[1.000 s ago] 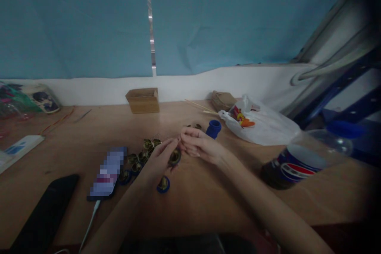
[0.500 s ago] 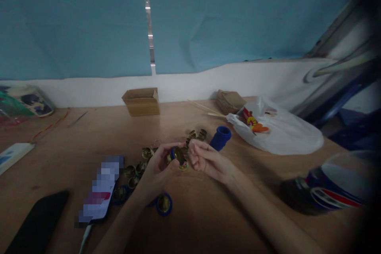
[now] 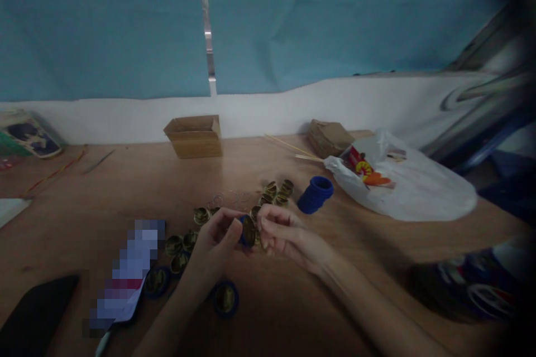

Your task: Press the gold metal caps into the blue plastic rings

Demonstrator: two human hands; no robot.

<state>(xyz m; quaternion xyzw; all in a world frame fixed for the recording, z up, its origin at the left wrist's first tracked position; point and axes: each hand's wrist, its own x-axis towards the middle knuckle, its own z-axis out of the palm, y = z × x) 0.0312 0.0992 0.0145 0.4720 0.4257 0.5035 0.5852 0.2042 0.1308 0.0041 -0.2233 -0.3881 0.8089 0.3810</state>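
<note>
My left hand [image 3: 218, 237] is closed round a blue-rimmed round piece with a gold metal inside [image 3: 248, 230], its face turned to the right. Close beside it, my right hand [image 3: 285, 234] has its fingertips pinched together at the piece's rim; whatever lies between them is hidden. Several gold metal rings [image 3: 179, 262] lie left of my hands, and a further group of gold rings [image 3: 281, 191] sits just beyond the right one. Nearer me rests another blue-rimmed gold piece [image 3: 226, 298]. A stack of blue rings [image 3: 315, 195] leans on the table past my right hand.
A lit phone [image 3: 129, 273] on a cable and a dark flat object [image 3: 37, 318] lie at left. At the back stand an open cardboard box [image 3: 195, 139] and a brown package [image 3: 329, 136]. A white plastic bag [image 3: 422, 184] and a Pepsi bottle [image 3: 469, 284] are on the right.
The held piece has turned from facing up toward me to facing right, and my right fingertips have come in close to it. The whole view has shifted slightly.
</note>
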